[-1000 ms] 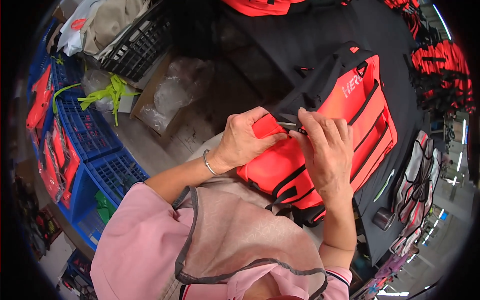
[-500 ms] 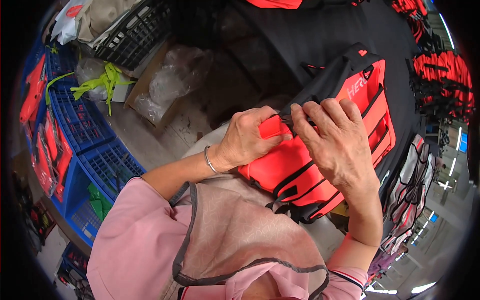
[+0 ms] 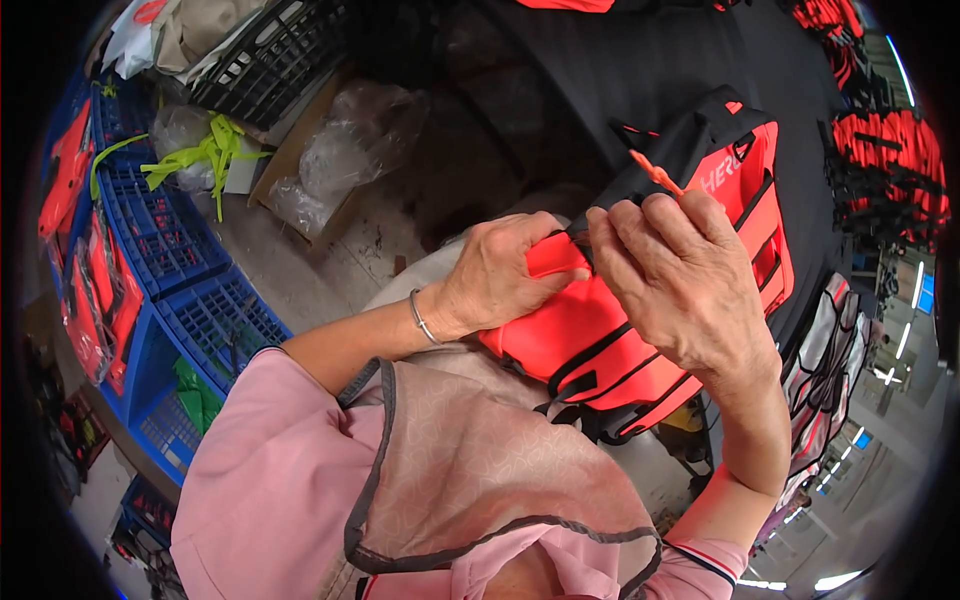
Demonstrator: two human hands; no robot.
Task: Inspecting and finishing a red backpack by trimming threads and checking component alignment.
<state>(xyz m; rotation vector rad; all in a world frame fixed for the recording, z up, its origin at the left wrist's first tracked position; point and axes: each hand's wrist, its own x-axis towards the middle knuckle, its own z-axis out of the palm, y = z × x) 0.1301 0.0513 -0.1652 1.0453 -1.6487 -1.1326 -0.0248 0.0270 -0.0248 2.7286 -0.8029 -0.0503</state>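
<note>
A bright red-orange and black backpack (image 3: 640, 350) with black straps lies tilted across my lap and against the black-covered table. My left hand (image 3: 500, 270), with a bangle at the wrist, is closed in a pinch on the backpack's red fabric edge. Just right of it, over the black seam, my right hand (image 3: 675, 275) is closed. A slim orange strip (image 3: 655, 172) sticks out from the far side of its fist. The fingertips of the right hand and what lies under them are hidden.
Blue plastic crates (image 3: 165, 240) stand at the left with red bagged pieces and yellow-green strips (image 3: 215, 155). Behind are a black crate (image 3: 265, 70) and a cardboard box with clear plastic bags (image 3: 350, 140). A black cloth (image 3: 700, 50) covers the table; red-black goods (image 3: 885, 170) are stacked at right.
My right hand has shifted slightly right and turned, and the orange strip now shows beyond its fist. A small metal-looking tip by its fingers is no longer visible. My left hand keeps its pinch.
</note>
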